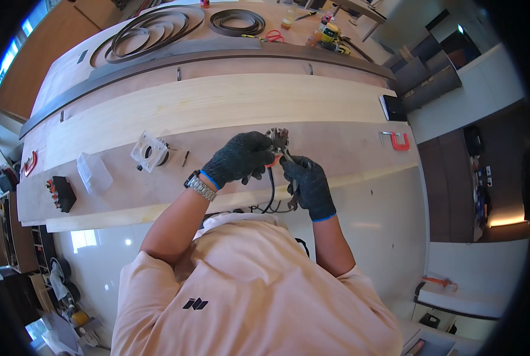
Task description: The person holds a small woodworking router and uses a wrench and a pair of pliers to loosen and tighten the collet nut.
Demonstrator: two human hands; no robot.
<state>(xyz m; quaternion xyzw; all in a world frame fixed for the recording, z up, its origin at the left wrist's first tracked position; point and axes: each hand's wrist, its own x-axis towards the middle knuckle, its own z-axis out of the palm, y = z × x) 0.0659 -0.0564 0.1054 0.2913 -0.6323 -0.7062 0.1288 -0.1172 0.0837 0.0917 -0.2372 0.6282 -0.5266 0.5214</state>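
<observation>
My left hand (244, 157), in a dark glove with a blue cuff, is closed around a corded power tool (278, 137). Its metal end faces up, a bit of orange shows below, and a black cord (272, 187) hangs down. My right hand (309, 185), gloved alike, is closed on a metal wrench (294, 185). The wrench's upper end meets the tool's metal end; its lower end sticks out beneath my fingers. Most of the tool's body is hidden by my gloves. Left of my hands, a clear plastic router base (150, 151) lies on the bench beside a small dark rod (185, 158).
On the bench (336, 139) are a clear plastic box (94, 173), a black holder of bits (61, 194), red clamps (400, 142) and a black notebook (393, 108). Farther back lie a long dark strip (217, 56), coiled edging (237, 22), red-handled scissors (273, 36) and bottles (330, 31).
</observation>
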